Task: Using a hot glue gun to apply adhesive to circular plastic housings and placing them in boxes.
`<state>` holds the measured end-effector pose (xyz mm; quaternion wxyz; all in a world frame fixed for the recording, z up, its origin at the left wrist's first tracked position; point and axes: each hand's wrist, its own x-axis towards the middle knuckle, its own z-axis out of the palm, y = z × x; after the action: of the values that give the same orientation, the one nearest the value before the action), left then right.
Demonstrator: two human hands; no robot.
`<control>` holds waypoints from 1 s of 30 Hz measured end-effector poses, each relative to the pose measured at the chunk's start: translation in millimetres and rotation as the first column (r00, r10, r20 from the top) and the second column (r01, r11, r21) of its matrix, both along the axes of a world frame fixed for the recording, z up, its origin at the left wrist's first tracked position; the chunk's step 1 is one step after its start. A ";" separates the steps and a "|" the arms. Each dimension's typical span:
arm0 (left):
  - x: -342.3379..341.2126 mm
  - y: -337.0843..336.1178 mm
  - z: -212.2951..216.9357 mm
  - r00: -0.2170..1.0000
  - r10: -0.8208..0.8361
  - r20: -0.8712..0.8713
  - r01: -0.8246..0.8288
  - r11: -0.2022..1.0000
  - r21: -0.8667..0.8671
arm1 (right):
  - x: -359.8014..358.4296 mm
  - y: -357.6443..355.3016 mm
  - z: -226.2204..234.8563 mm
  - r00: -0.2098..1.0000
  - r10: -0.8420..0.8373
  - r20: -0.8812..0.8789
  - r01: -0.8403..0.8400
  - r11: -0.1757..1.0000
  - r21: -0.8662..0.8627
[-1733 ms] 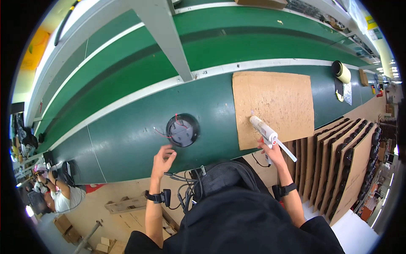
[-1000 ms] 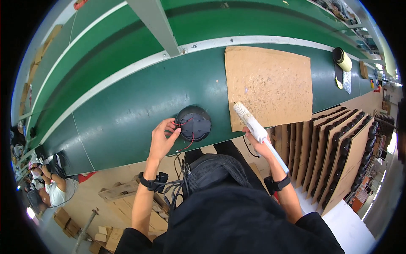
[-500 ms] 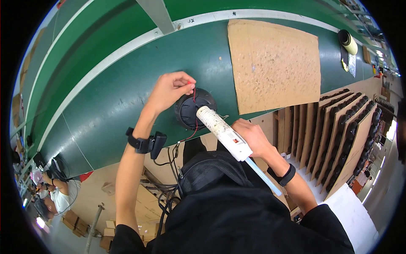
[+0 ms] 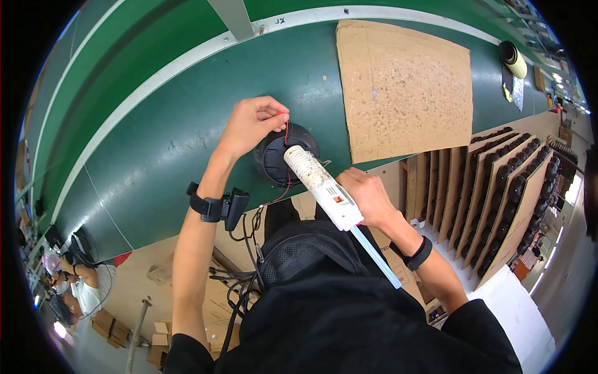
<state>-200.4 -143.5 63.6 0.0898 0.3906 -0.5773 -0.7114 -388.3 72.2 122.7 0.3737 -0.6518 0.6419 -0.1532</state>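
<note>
Head: pinching red wire (image 4: 287, 131) in left hand (image 4: 252, 126), gripping glue gun (image 4: 324, 190) in right hand (image 4: 366, 194). Steady both by near edge of table (image 4: 187, 137).

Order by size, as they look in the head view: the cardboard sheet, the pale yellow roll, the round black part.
1. Cardboard sheet
2. Round black part, partly covered by the glue gun
3. Pale yellow roll

Near the centre of the frame, your left hand (image 4: 254, 128) pinches a red wire (image 4: 287, 135) at the upper edge of a round black housing (image 4: 272, 163) on the green bench (image 4: 149, 149). Your right hand (image 4: 369, 196) grips a white glue gun (image 4: 322, 188), its front end over the housing. A cardboard sheet (image 4: 408, 93) lies upper right; cardboard panels (image 4: 492, 209) stand in a row below it.
</note>
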 end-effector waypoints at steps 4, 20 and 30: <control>7.9 1.5 8.0 0.999 0.039 -0.006 -0.039 0.999 0.010 | -0.5 0.4 -2.0 1.000 -0.006 -0.021 0.006 1.000 0.000; 76.3 31.8 17.5 0.967 -0.220 0.128 0.189 0.958 0.216 | -4.7 -6.1 6.5 0.999 0.002 -0.052 -0.003 1.000 -0.021; 84.9 64.3 22.2 0.973 0.101 0.207 -0.165 0.932 0.323 | -9.2 -0.4 12.0 0.997 -0.035 0.067 0.034 0.999 0.013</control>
<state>-115.5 -79.2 85.8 0.0151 0.5036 -0.4247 -0.7522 -397.5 71.7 134.7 0.3962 -0.6330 0.6409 -0.1776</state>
